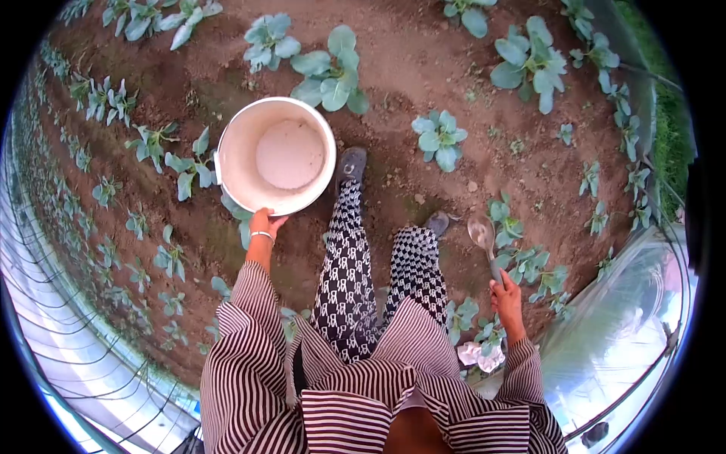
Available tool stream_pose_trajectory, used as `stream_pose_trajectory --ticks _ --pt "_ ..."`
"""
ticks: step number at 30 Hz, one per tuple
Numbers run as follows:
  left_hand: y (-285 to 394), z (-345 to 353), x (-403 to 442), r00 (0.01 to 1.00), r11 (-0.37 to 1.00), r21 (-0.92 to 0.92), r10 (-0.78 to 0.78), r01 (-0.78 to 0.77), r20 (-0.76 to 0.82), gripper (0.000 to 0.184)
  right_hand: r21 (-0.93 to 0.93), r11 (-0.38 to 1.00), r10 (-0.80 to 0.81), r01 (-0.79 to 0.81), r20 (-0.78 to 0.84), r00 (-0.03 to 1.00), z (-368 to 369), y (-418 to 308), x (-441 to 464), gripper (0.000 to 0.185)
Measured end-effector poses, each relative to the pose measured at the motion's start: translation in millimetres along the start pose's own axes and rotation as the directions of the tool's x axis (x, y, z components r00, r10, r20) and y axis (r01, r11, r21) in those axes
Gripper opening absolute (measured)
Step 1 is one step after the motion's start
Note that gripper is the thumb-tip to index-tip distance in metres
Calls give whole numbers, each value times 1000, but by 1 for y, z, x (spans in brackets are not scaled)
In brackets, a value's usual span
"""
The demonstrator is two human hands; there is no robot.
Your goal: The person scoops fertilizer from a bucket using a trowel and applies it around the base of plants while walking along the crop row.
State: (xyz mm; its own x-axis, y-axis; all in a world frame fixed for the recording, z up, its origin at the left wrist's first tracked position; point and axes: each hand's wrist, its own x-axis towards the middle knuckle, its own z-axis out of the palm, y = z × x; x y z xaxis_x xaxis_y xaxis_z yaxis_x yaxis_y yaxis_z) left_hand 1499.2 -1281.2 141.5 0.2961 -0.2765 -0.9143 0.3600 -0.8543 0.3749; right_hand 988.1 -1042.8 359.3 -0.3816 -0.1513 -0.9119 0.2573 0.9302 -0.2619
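Observation:
My left hand (266, 224) grips the near rim of a white bucket (227, 155), whose open top faces me. Only a few dark specks show on the bucket's pale bottom. On the right, my right hand (508, 300) is closed round the grey handle of a large metal spoon (482, 231). The spoon's bowl points away from me, over the soil beside a leafy plant (505, 219), and looks smeared with dirt. Whether the spoon touches the plant I cannot tell.
Rows of leafy green seedlings (440, 140) grow in brown soil (393, 68) all around. My shoes (352, 163) stand between plants. Crumpled white material (481, 356) lies near my right side. Clear plastic sheeting (605, 348) and a greenhouse frame curve along both edges.

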Motion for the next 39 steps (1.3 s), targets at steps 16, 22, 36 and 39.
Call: stream_pose_trajectory --ticks 16,22,36,39 --pt "30 91 -101 878 -35 951 376 -306 297 31 -535 743 -305 403 265 915 353 -49 210 26" --pt "37 126 -169 877 -59 912 254 -406 407 34 -219 898 -357 382 147 922 349 -14 214 31" --pt "-17 164 -179 855 118 857 221 -501 469 28 348 934 -235 86 412 880 177 2 115 39" --pt "-29 173 -178 851 133 847 197 -515 487 28 405 905 -302 131 396 867 137 33 91 42"
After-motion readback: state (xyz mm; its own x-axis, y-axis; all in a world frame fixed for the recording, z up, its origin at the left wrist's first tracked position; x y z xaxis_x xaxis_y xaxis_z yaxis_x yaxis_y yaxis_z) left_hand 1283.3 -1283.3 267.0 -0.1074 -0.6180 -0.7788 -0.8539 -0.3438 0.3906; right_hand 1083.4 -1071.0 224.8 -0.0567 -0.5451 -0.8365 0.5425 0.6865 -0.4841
